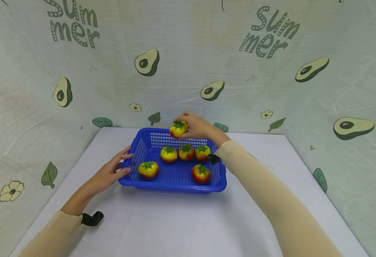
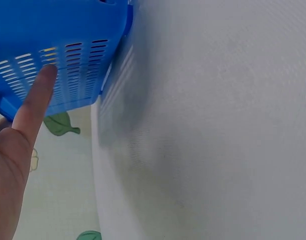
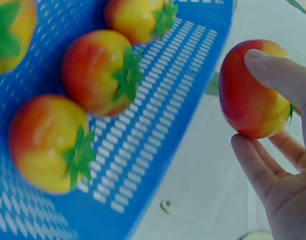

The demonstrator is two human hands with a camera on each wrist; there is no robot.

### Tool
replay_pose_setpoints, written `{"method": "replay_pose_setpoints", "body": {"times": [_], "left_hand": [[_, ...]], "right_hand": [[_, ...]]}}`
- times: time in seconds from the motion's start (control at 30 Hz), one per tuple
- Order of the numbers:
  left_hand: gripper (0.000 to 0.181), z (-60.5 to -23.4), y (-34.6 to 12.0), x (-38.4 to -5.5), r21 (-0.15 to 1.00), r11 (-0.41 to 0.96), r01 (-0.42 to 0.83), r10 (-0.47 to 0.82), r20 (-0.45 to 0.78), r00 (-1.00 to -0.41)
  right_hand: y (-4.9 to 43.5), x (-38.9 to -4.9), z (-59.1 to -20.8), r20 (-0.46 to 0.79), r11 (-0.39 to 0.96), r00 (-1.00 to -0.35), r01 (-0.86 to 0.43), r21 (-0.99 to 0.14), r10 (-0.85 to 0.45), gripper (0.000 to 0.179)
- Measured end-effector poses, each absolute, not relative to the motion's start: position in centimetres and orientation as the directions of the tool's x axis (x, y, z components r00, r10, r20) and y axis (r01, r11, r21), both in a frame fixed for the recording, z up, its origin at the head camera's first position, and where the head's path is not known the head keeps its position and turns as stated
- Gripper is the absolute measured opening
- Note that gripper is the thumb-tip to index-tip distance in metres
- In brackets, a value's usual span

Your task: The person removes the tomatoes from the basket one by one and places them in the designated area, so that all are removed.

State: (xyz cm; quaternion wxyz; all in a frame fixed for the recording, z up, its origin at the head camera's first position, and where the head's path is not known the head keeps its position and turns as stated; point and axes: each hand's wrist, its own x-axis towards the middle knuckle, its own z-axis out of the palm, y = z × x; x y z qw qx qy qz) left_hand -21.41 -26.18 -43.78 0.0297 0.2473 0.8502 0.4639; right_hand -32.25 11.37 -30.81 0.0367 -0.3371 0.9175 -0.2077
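A blue plastic basket (image 1: 175,186) with slotted walls stands on the white table, holding several red-and-yellow tomatoes with green star-shaped tops, such as the front-left tomato (image 1: 148,170). At the basket's left end, my left hand (image 1: 110,170) holds the rim; in the left wrist view its thumb (image 2: 37,102) lies against the slotted outer wall. Above the back rim, my right hand (image 1: 196,125) grips another tomato (image 3: 253,90) between thumb and fingers. That tomato is apart from the basket in the right wrist view. Three tomatoes sit in a row below it, including the middle tomato (image 1: 186,152).
A pale cloth (image 1: 181,46) printed with avocados, leaves and lettering hangs behind the table and on both sides. White tabletop (image 1: 162,225) lies in front of the basket. Dark devices sit on both wrists, the left wrist device (image 1: 92,218) near the table.
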Motion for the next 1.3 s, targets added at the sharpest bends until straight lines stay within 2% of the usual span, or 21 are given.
{"method": "replay_pose_setpoints", "body": {"times": [0.37,0.83,1.3], "left_hand": [[0.056,-43.8,-26.3,-21.5,0.812,0.453,0.368,0.446,0.151,-0.882],[0.055,-43.9,-26.3,-21.5,0.853,0.415,0.318,0.425,0.128,-0.896],[0.054,-44.2,-26.3,-21.5,0.864,0.393,0.314,0.424,0.133,-0.896]], "right_hand": [[15.6,-31.4,-29.4,0.108,0.728,-0.800,-0.586,-0.356,-0.590,0.062],[20.3,-29.9,-28.6,0.146,0.775,-0.846,-0.529,-0.347,-0.512,0.059],[25.5,-29.1,-29.8,0.184,0.821,-0.896,-0.444,-0.359,-0.404,0.060]]}}
